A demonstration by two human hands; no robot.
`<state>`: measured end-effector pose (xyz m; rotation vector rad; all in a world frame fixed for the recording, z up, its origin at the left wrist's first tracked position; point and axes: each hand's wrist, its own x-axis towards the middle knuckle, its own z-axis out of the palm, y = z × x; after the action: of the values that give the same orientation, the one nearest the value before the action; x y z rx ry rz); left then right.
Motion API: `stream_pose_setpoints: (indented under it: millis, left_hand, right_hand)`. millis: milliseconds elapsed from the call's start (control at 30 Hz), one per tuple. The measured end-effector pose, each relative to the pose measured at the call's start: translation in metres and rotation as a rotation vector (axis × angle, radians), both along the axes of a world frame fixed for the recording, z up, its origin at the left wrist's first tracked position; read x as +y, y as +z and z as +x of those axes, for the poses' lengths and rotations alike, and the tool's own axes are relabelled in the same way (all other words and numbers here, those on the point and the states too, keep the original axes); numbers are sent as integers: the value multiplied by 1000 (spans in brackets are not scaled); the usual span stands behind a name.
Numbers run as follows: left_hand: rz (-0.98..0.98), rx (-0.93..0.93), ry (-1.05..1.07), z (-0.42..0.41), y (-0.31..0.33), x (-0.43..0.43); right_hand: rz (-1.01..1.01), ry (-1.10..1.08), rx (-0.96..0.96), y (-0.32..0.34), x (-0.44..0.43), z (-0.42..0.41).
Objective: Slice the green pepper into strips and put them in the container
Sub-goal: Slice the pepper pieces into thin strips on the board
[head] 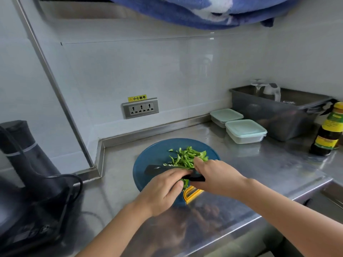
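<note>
The right hand (215, 177) has its fingers wrapped round the black handle of a knife (157, 168), whose blade lies across the blue round board (146, 156). The left hand (163, 190) curls its fingers over the last uncut pepper piece (185, 182) at the near edge of the board, pinning it, probably so it cannot slide under the blade. The cut strips (187, 156) lie heaped on the far side of the board, likely pushed there to keep the cutting spot free. Two containers (245, 130) stand well apart to the right on the steel surface (259, 164), both with lids on, so one must be opened before any strips go in.
</note>
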<state>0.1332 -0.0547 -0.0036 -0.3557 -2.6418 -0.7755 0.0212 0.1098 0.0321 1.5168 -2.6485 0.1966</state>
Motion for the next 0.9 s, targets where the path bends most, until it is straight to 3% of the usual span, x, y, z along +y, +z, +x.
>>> stream_pose_setpoints:
  millis: [300,433,567,733,900]
  left_hand:
    - [73,-244,181,-29,12,-32]
    - [205,-185,261,-43,26,-49]
    - [37,-87,316,-43,36,-50]
    - [-64,11,228,-21,26,-34]
    - [-203,-81,168,-13,12,-23]
  right_hand:
    - [41,26,49,-1,26,-9]
    - [40,-8,82,4,42,-13]
    - [36,-46,85,5,51,-17]
    - [28,-75,77,5,59,-19]
    - [32,-66,107,6,63,-17]
